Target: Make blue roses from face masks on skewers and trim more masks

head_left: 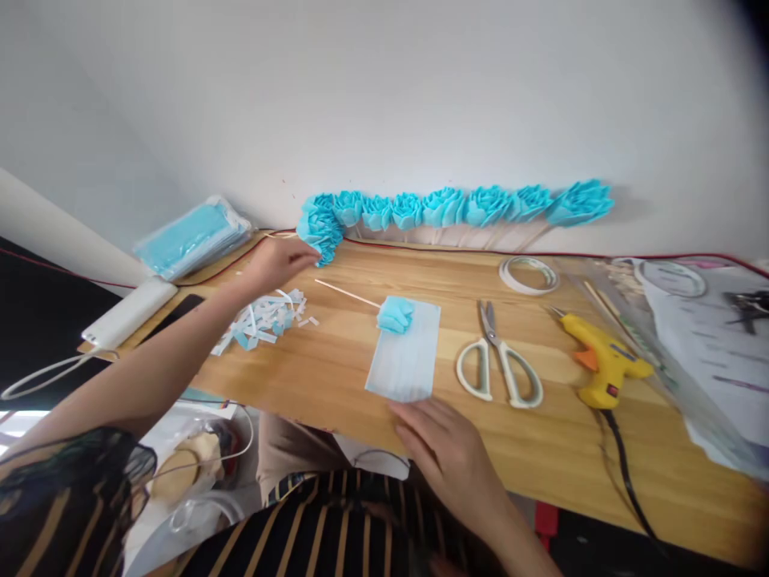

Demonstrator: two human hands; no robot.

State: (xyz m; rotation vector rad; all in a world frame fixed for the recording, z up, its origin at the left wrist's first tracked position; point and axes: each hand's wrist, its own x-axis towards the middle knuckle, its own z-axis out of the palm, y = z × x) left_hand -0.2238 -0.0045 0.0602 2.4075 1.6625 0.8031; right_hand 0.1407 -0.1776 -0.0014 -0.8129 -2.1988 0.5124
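Observation:
My left hand (277, 260) reaches to the far left of the wooden table (541, 449), its fingers closed on a blue fabric flower (321, 228) at the end of a row of blue flowers (456, 207) leaning against the wall. My right hand (441, 449) rests flat and open at the table's near edge, fingertips touching the lower edge of a flat light-blue face mask (408, 361). On that mask's top lies a small blue flower on a thin stick (393, 312).
White-handled scissors (498, 361) and a yellow glue gun (604, 365) lie to the right. A tape roll (529, 274) sits near the wall. Cut mask scraps (264, 320) lie at the left, a pack of masks (192, 236) beyond. Plastic bags (697, 336) cover the right end.

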